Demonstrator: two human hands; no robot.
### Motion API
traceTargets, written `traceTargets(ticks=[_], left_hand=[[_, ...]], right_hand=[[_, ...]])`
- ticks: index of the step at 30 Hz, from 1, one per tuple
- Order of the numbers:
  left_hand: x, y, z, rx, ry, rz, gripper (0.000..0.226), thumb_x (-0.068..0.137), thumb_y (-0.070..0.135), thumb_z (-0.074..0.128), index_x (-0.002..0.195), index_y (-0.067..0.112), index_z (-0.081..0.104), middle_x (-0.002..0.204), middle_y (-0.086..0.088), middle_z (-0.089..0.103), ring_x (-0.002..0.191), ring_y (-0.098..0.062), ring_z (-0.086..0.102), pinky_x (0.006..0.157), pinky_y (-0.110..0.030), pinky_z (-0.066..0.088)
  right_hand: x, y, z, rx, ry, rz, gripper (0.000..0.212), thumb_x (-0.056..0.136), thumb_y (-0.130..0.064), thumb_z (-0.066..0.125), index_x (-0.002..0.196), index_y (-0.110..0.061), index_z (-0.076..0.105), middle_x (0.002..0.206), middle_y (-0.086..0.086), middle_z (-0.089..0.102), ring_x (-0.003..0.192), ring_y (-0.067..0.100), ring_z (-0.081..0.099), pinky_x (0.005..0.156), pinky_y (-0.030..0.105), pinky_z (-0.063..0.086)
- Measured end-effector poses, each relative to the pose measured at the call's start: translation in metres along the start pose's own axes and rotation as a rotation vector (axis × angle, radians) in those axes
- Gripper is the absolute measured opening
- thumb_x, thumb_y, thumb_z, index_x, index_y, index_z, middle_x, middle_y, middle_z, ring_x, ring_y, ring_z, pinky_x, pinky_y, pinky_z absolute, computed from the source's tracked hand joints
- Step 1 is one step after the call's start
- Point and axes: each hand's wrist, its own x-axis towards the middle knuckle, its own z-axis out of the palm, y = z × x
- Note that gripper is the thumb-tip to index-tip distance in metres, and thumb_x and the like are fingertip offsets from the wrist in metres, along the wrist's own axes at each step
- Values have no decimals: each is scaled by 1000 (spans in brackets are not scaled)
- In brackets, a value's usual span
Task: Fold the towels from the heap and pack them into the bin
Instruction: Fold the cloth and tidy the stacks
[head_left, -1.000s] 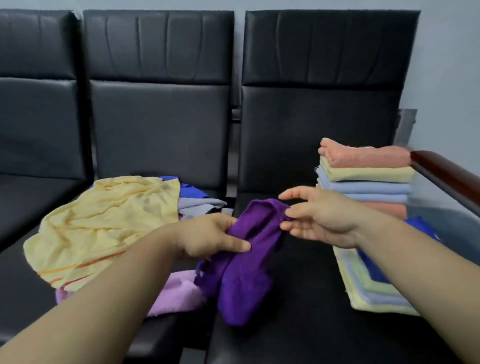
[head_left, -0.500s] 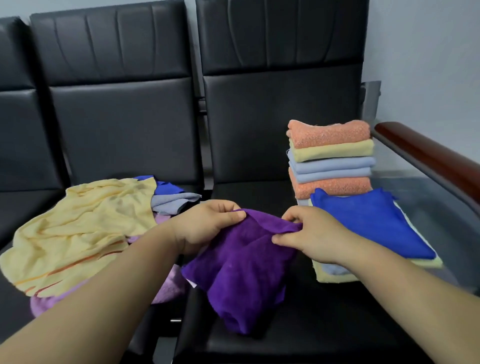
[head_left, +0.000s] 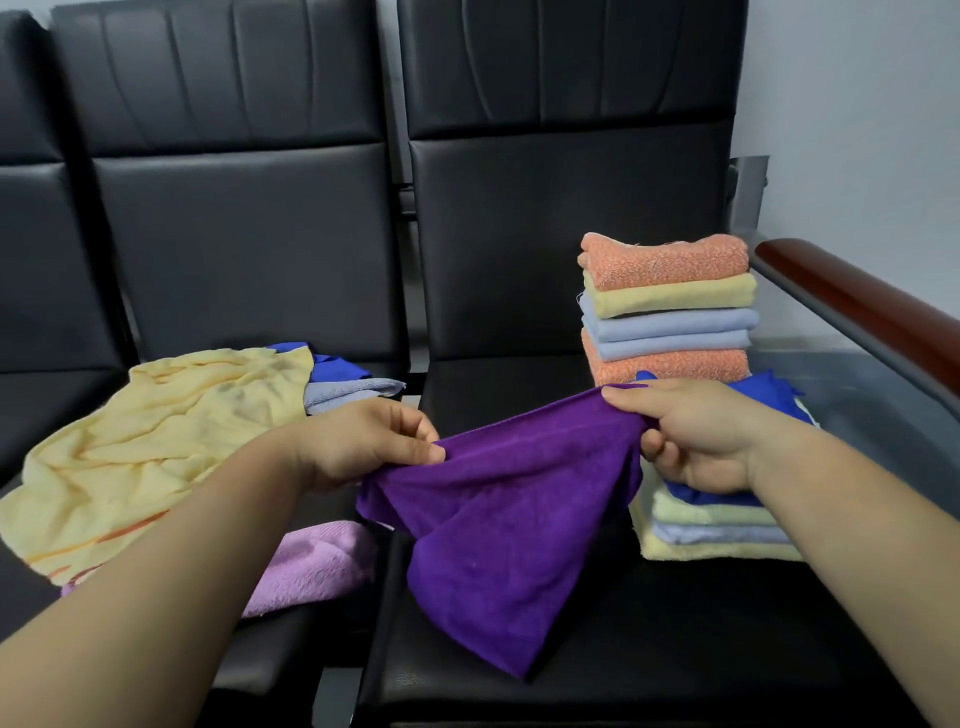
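Two edges of the towel (head_left: 498, 525) are being pinched, fingers clamped on it, by the left hand (head_left: 358, 447) and right hand (head_left: 696, 434).

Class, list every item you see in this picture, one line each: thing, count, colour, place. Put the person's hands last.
purple towel: one, purple, stretched between both hands over the right seat.
heap: one, yellow cloth over blue, grey-blue and lilac towels, on the middle seat.
tall stack: five folded towels visible, orange, yellow, two pale blue, orange, back of the right seat.
low stack: four folded layers visible, blue, pale green, pale blue, yellow, before the tall stack.
seats: three, black, in a row.
armrest: one, reddish brown, far right.
left hand: one, pinches the purple towel's left edge.
right hand: one, grips its right edge.
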Motion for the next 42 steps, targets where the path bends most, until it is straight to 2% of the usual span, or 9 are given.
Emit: traceTargets(ticks=[4,12,16,22,24,26,32,36,42], left_hand=[[-11,-6,-15,79,37,-86,19,66,19,91,74,15,74,70,-5,67,54,-11,59,48,-20,47],[-23,-27,-42,304,277,-235,15,89,22,78,78,12,73,64,-8,57,52,-19,44,45,-21,29],[-22,-38,-54,80,465,-360,21,90,21,75,74,15,63,61,-7,42,44,-16,30,47,-17,17],[-15,-37,-51,-571,652,-484,20,96,18,64,80,16,52,56,-1,54,37,-7,50,32,-11,32],[-9,-27,-45,-918,695,-306,16,102,13,59,87,11,55,73,-4,56,51,-11,61,55,-22,61],[-4,-17,-48,-1068,730,-45,14,106,12,52,94,9,58,91,-5,56,77,-18,65,88,-35,60],[-15,23,-66,-787,764,537,14,106,9,50,104,6,63,92,-9,72,86,-20,71,80,-31,59],[-30,1,-66,-247,862,349,11,98,18,64,92,13,72,85,-3,70,83,-15,63,86,-34,52],[-46,-34,-54,492,511,-81,12,93,20,71,82,15,75,72,-9,68,62,-11,55,59,-24,43]], right_hand=[[9,2,0,100,85,-38,10,98,-29,69,95,-20,66,63,-4,62,42,2,52,33,11,34],[18,1,-8,269,188,-72,13,103,-29,64,104,-16,65,72,-2,66,45,4,61,32,13,39],[19,4,-1,253,173,-109,16,104,-25,62,113,-12,66,76,1,71,53,8,67,39,17,48],[29,5,15,274,138,-164,42,104,-25,63,144,-16,54,142,5,61,95,27,79,74,35,61],[32,-3,22,247,140,-243,34,107,-24,57,140,-13,56,137,6,65,112,29,73,87,35,57],[33,-16,25,236,162,-361,26,110,-20,51,132,-9,60,125,7,71,120,27,68,104,37,51],[19,-54,22,231,252,-654,21,109,-24,53,110,-12,70,113,7,76,108,15,73,103,34,54],[17,-35,15,-263,361,-604,44,92,-50,62,91,-7,70,89,19,74,92,40,72,85,51,57],[6,2,16,-1084,245,-477,45,103,-41,59,67,-14,52,64,0,55,65,15,52,62,35,38]])
